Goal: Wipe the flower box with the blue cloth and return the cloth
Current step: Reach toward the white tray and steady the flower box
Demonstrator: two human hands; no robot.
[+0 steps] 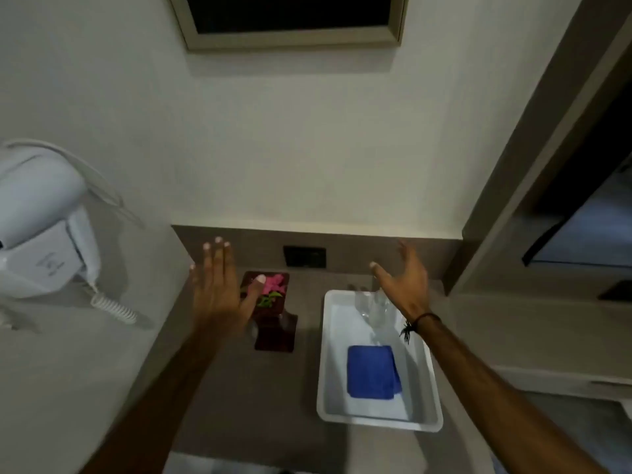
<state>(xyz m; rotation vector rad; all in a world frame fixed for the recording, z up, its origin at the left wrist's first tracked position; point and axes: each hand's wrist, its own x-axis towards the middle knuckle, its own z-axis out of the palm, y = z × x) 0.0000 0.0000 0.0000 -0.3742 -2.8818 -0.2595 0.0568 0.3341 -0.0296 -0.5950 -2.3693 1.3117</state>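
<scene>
White plastic hair dryer [37,213] hangs on the left wall. Left hand [219,289] hovers spread and empty in front of the dark red flower box [273,316]; a careless sweep could tip it. Blue cloth [372,371] lies folded in the white tray [427,419] beside what seem to be clear glasses [371,306], which the spread, empty right hand [403,282] could knock. Grey counter [256,405] is narrow and dim.
</scene>
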